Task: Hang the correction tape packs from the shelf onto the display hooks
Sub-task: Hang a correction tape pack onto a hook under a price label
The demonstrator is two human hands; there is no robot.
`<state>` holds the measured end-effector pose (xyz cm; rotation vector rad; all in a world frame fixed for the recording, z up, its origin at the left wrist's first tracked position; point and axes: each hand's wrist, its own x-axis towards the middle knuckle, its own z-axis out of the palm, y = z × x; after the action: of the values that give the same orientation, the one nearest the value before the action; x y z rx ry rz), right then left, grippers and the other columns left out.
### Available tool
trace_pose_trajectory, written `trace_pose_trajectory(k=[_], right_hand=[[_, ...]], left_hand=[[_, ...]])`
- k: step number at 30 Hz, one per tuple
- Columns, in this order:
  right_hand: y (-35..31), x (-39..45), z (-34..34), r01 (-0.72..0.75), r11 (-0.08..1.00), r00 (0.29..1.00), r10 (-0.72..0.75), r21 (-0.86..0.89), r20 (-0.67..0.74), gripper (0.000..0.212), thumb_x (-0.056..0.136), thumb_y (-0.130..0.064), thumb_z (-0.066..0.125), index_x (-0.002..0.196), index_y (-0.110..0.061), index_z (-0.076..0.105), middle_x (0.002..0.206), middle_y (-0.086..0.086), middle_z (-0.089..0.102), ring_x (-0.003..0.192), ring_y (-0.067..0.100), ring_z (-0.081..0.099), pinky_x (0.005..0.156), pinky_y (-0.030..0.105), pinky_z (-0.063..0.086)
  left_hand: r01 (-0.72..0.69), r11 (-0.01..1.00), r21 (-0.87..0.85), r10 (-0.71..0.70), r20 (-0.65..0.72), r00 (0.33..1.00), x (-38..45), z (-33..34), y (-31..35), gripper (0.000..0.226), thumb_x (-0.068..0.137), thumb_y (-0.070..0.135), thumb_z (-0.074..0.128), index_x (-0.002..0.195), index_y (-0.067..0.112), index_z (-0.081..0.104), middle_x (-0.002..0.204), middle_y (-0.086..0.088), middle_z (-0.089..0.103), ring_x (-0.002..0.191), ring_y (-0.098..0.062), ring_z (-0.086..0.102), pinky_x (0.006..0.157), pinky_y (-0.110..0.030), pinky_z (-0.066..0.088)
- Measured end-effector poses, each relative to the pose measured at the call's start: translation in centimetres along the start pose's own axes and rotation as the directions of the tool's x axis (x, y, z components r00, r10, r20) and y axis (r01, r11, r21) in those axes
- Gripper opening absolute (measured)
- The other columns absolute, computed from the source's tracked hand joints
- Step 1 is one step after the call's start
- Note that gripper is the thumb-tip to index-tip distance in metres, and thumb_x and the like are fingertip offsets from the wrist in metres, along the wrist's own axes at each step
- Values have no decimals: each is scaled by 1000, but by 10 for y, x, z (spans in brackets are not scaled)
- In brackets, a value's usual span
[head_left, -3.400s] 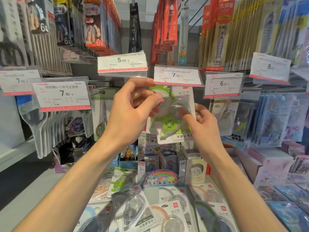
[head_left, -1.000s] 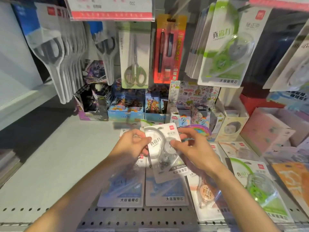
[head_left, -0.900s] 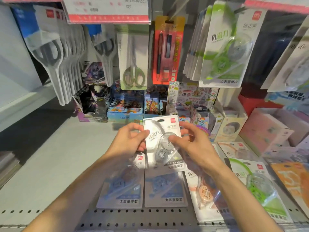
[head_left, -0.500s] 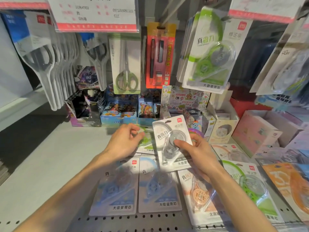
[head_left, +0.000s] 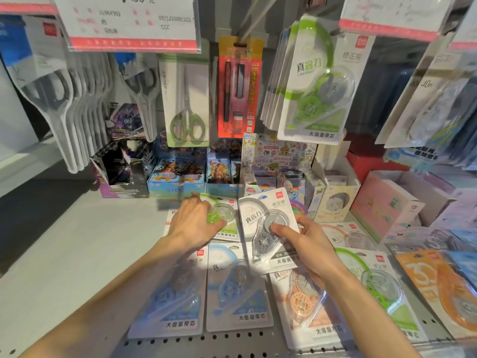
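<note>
My right hand (head_left: 313, 245) holds one grey correction tape pack (head_left: 269, 228) lifted off the shelf (head_left: 64, 254), thumb on the clear plastic blister and fingers behind the white card, which tilts a little to the right. My left hand (head_left: 192, 223) lies palm down on a green pack (head_left: 222, 215) toward the back of the shelf, thumb against its round transparent blister; I cannot tell whether the fingers have closed on it. Along the perforated front edge of the shelf I count two blue packs (head_left: 232, 288) lying flat side by side, then one orange pack (head_left: 304, 301) partly under my right wrist, one green-banded pack (head_left: 379, 288) beyond it, and another orange one (head_left: 438, 288) at the right edge. Each is a glossy card with a teardrop-shaped clear shell. Above, on a display hook (head_left: 254, 15), a row of green packs (head_left: 317, 81) hangs; I cannot count those behind the front one. To their left hang one red pen card (head_left: 238, 86) and one pair of green-handled scissors (head_left: 187, 104). Printed cardboard boxes (head_left: 178, 174) line the back of the shelf.
</note>
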<state>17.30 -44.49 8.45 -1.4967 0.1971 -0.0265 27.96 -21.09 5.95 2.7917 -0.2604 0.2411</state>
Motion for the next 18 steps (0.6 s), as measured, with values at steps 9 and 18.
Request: trace_pose_trajectory(k=[9,18], right_hand=[[4,3,5,27,996,1000,-26,-83,13,40,86,-22,83,122,-19,66,97,0,83,74,10,77,66,28,55],[-14,6,51,22,997,990,-33,80,139,62,84,-48,80,137,-22,61,117,-4,80,107,15,76,93,35,60]], left_hand=[[-27,978,-205,-5,-152,988,-33,-37,-25,59,88,58,69,127,14,69,117,-4,62,114,-21,52,93,-34,43],[-161,919,-360,66,-261,963,-76,-79,3,59,84,55,74,131,20,66,111,9,53,104,-10,49,89,-24,37]])
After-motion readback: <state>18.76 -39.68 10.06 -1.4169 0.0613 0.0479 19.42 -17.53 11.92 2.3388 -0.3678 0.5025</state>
